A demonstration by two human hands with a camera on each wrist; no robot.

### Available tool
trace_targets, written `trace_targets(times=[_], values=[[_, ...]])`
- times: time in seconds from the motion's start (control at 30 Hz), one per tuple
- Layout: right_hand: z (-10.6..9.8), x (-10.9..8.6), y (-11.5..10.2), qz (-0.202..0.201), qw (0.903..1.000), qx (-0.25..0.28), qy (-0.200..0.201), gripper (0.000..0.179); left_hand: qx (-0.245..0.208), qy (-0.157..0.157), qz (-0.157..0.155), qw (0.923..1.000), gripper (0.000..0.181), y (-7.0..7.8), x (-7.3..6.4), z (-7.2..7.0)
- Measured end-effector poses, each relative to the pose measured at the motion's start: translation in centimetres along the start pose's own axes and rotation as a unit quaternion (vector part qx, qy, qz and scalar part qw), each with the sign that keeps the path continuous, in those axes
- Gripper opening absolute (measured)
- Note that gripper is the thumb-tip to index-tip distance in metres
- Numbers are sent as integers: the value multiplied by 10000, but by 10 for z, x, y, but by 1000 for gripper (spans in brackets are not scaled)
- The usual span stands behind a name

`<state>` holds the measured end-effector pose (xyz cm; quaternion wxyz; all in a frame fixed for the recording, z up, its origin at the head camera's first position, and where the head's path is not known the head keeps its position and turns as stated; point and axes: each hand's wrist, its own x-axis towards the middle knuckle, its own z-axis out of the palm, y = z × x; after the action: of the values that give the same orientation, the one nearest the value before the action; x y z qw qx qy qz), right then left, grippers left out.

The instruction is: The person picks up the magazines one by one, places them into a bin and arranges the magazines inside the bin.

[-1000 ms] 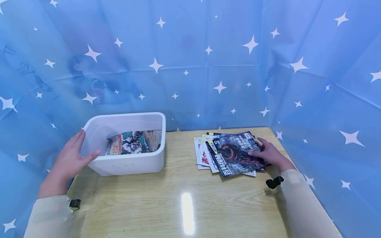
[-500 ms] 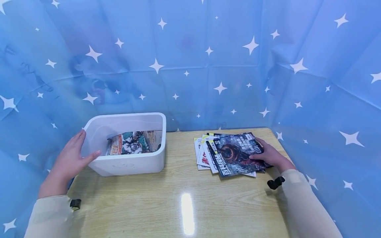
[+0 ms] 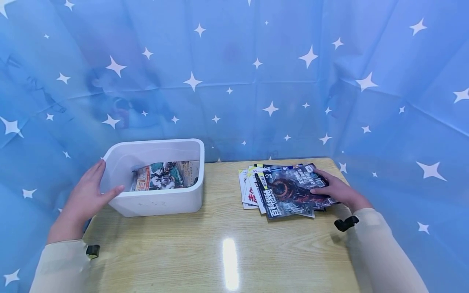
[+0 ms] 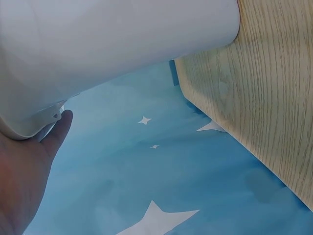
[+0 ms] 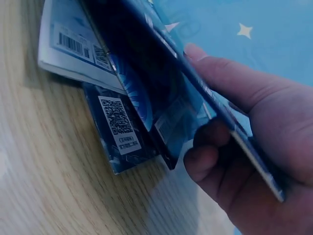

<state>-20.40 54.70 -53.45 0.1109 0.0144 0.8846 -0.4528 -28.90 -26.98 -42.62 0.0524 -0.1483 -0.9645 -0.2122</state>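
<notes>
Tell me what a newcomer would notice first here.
Probably the star-covered blue curtain behind the table. Next, on the left, the white bin with magazines inside and the left hand at its rim. On the right, the right hand grips a dark magazine over a fanned pile.

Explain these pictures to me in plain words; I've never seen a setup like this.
There is no robot here: a person works bare-handed. The wide picture comes from a camera worn on the head, looking forward and down; the two smaller ones come from a camera on each wrist. On the wooden table are a white bin, with at least one printed magazine inside, and a loose pile of magazines. The left hand rests on the bin's edge. The right hand pinches the pile's top magazine. A blue, star-patterned cloth hangs behind.
</notes>
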Motion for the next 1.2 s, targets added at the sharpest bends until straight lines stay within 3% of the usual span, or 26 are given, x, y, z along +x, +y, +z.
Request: trace_targets(times=[0.63, 1.0, 1.2], values=[[-2, -6, 15, 364, 9936, 1042, -246, 98, -51, -3, -39, 10000, 112, -1, 0, 1], [6, -9, 23, 243, 9904, 1359, 32, 94, -41, -2, -19, 10000, 112, 0, 0, 0], [11, -8, 20, 400, 9876, 1504, 225, 95, -28, 19, 8, 10000, 112, 1, 0, 0]])
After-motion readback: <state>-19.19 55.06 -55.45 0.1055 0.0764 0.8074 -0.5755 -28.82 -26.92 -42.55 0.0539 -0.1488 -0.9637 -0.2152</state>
